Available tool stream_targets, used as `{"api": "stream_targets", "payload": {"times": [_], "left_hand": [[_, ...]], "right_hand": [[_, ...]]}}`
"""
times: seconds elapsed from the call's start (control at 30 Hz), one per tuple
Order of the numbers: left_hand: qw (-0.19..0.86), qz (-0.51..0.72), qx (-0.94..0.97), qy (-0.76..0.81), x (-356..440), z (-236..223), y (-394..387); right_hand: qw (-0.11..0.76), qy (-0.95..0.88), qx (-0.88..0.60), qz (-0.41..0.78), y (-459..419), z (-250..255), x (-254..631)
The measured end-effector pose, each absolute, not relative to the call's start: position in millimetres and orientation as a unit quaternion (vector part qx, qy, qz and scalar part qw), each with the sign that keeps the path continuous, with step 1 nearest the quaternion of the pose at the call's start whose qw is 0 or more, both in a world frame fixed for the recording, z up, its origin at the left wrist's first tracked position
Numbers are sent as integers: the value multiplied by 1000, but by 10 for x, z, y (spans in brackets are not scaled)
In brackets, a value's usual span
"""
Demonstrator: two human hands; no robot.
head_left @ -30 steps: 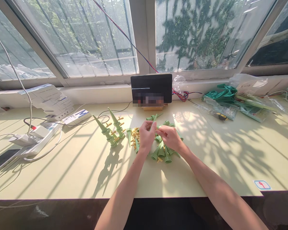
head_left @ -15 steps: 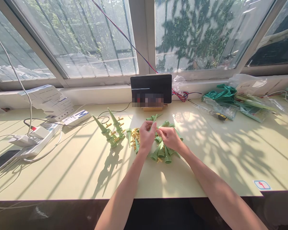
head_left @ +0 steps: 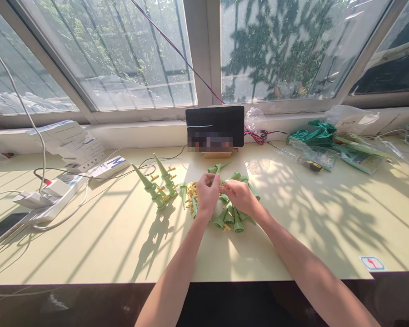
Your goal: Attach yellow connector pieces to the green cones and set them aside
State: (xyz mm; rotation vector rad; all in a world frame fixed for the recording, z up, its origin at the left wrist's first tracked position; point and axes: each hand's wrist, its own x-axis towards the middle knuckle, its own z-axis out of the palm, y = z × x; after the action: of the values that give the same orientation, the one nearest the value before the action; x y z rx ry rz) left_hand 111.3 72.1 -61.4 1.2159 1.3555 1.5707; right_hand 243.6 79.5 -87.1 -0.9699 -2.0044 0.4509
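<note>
My left hand (head_left: 207,193) is closed around a green plant watering spike (head_left: 217,170), whose pointed tip sticks up past the fingers. Right beside it, my right hand (head_left: 240,195) pinches at the spike's side; what its fingertips hold is too small and covered to make out. Below and around both hands lie loose green spikes (head_left: 238,224), several with their round open ends towards me. A heap of small yellow valves (head_left: 191,193) is partly hidden behind my left hand. To the left, two stacks of spikes (head_left: 153,193) with yellow valves stand upright.
A dark-screened tablet (head_left: 214,127) leans on a stand at the back. On the left are a white power strip (head_left: 59,200), cables and a white box (head_left: 109,167). Plastic bags (head_left: 313,134) lie at the back right, and a sticker (head_left: 372,263) marks the front edge.
Both hands have shifted slightly, the right hand turning a little at the spike. The spike's tip has moved slightly left and down. The other items lie as before.
</note>
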Motion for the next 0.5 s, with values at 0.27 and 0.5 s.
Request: {"api": "stream_targets", "payload": {"times": [0.27, 0.5], "left_hand": [[363, 607, 486, 513, 1134, -586, 707], [376, 609, 493, 495, 1141, -562, 690]], "right_hand": [[438, -790, -382, 196, 777, -860, 2428], [435, -781, -393, 216, 752, -828, 2422]]}}
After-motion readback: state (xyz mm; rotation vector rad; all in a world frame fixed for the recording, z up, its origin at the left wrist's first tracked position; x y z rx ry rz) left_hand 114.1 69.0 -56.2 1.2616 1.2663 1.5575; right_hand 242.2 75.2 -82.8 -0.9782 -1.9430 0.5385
